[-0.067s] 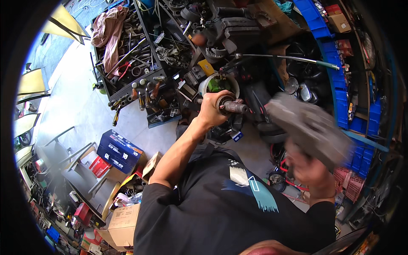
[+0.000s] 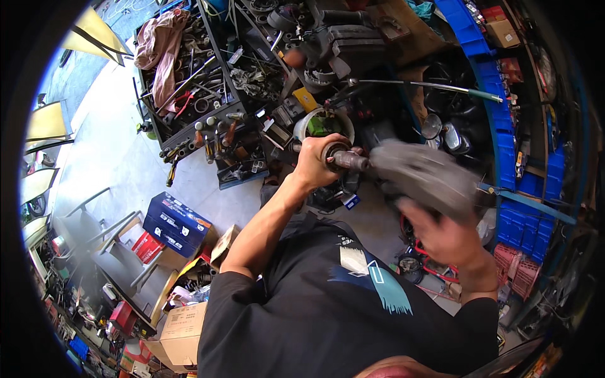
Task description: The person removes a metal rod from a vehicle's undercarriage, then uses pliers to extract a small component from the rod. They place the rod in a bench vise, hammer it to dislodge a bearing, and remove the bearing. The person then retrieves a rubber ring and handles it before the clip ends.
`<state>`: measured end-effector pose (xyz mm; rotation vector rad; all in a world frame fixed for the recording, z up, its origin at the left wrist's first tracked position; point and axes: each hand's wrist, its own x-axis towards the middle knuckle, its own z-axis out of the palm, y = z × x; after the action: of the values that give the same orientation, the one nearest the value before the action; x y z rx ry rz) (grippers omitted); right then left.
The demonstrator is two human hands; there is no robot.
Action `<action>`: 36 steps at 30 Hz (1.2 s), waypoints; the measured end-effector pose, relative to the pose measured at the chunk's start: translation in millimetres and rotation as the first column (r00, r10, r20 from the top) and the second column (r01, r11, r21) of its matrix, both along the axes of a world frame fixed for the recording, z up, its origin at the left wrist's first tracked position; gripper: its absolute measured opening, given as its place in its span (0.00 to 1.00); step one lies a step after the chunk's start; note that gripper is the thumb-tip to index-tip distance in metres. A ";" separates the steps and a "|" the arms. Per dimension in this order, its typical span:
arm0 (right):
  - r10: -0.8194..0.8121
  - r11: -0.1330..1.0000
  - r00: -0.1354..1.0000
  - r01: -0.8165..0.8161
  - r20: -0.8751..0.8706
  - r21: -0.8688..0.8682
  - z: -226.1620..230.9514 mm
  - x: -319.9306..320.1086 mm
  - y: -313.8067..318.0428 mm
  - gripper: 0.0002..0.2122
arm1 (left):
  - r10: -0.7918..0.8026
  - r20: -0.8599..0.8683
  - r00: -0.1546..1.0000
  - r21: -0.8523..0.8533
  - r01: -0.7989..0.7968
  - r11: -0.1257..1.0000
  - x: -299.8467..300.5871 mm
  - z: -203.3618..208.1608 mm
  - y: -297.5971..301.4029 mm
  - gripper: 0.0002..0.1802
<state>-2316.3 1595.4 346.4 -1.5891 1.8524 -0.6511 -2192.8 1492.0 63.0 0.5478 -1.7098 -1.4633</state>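
Observation:
My left hand [image 2: 315, 165] is wrapped round a metal shaft [image 2: 354, 161] with a ring, which looks like a bearing, at the hand's edge. The shaft's stepped end sticks out to the right. Held in my right hand [image 2: 444, 234] is a large grey metal block [image 2: 432, 179], smeared by motion, so its exact kind does not show. The block's left end is close beside the shaft's free end; whether they touch I cannot tell. Just beyond my left hand stands a whitish bucket [image 2: 348, 123] with a green thing [image 2: 323, 124] inside.
Far left, a tool drawer [image 2: 217, 104] holds many tools and a pinkish cloth [image 2: 165, 57]. Several screwdrivers [image 2: 230, 133] stand at its near edge. A green-handled bar [image 2: 435, 86] lies at the far right by blue bins [image 2: 504, 132]. Blue boxes [image 2: 176, 223] sit at left.
My right hand has swung the metal block leftward, bringing it close to the shaft's end. My left hand and the shaft have stayed almost in place.

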 end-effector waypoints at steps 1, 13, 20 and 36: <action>0.099 0.993 0.977 -0.084 -0.187 0.086 -4.8 -3.6 -3.3 0.14 | -0.013 -0.016 1.000 -0.020 0.012 1.000 1.5 -0.4 0.2 0.17; 0.054 0.998 0.993 -0.056 -0.106 -0.015 -18.1 0.0 18.9 0.14 | -0.028 0.050 0.998 0.030 0.027 0.999 15.2 -11.2 13.1 0.20; -0.427 0.895 0.849 0.346 0.311 0.283 -19.2 -1.9 33.5 0.16 | 0.009 0.056 0.998 0.075 -0.013 0.997 29.0 -22.7 15.7 0.13; -0.561 0.820 0.642 0.518 0.523 0.243 -118.9 -16.0 -17.9 0.13 | 0.228 0.054 0.972 0.083 -0.231 0.969 14.1 -8.6 -46.1 0.14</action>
<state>-2332.3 1577.5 227.5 -0.6232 1.8172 -1.1659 -2178.6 1445.9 54.5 0.8042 -1.5618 -1.3735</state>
